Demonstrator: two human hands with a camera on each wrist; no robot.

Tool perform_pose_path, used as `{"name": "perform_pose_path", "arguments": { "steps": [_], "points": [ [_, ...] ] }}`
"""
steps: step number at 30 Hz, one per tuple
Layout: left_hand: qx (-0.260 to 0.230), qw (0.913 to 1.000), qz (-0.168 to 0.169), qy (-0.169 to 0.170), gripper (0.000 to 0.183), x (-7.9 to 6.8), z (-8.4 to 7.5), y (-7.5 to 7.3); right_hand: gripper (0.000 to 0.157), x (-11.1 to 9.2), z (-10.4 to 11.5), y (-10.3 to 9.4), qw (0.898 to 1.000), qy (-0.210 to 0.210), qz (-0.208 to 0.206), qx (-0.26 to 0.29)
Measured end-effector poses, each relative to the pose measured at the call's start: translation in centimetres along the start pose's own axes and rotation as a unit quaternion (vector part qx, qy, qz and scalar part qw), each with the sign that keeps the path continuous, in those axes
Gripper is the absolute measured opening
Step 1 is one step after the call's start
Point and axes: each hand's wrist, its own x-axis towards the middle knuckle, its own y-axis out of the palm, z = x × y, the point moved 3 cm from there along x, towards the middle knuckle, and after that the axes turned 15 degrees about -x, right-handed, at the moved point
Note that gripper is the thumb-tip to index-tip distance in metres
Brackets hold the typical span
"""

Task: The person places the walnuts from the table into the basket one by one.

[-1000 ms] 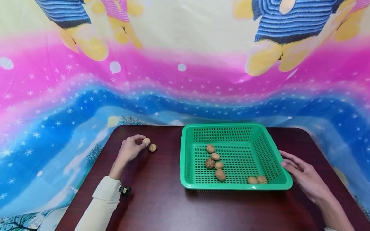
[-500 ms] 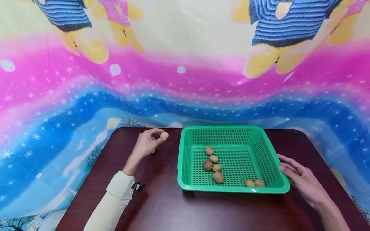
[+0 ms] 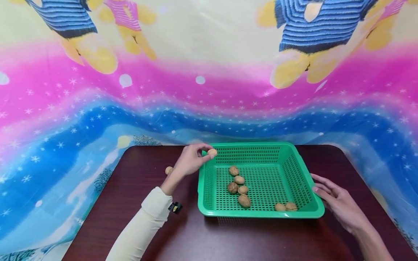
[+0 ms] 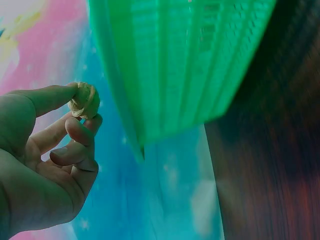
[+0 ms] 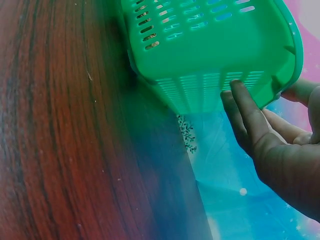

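My left hand (image 3: 192, 159) pinches a walnut (image 3: 212, 152) between thumb and fingertips, just above the left rim of a green plastic basket (image 3: 254, 214). In the left wrist view the pinched walnut (image 4: 85, 101) sits clear of the basket wall (image 4: 170, 75). Several walnuts lie on the basket floor, among them a dark walnut (image 3: 232, 187) at the left and a pale walnut (image 3: 279, 207) near the front right. My right hand (image 3: 341, 206) holds the basket's right side. Its thumb lies at the rim, and its fingers (image 5: 245, 107) touch the outer wall.
Another walnut (image 3: 168, 170) lies on the dark wooden table (image 3: 137, 195), partly behind the left forearm. A colourful printed cloth (image 3: 196, 90) hangs along the table's back edge. A small black device (image 3: 175, 207) is at the left wrist.
My left hand has lifted the walnut off the table and carried it right to the basket's left rim. The right hand stays on the basket's right side.
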Motion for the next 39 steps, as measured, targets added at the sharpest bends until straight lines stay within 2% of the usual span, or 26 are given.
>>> {"name": "perform_pose_path", "arguments": {
  "steps": [8,17,23,30,39],
  "points": [
    [0.004,0.9978,0.063,0.020,0.030,1.0,-1.0,3.8,0.060,0.2,-0.1,-0.1,1.000,0.000,-0.003,0.001],
    [0.019,0.9941,0.100,0.037,0.024,1.7,0.1,6.2,0.058,0.2,-0.1,0.0,1.000,-0.006,0.003,0.009],
    [0.025,0.9928,0.112,0.036,0.024,1.7,0.3,6.9,0.057,0.1,0.0,0.0,1.000,-0.011,0.008,0.018],
    [0.042,0.9914,0.122,0.024,0.026,1.7,0.4,7.1,0.057,0.0,0.0,0.1,1.000,-0.011,0.009,0.020],
    [0.020,0.9924,0.117,0.032,0.031,1.6,0.5,6.8,0.057,0.2,-0.2,0.0,1.000,-0.006,0.011,0.022]
  ]
}}
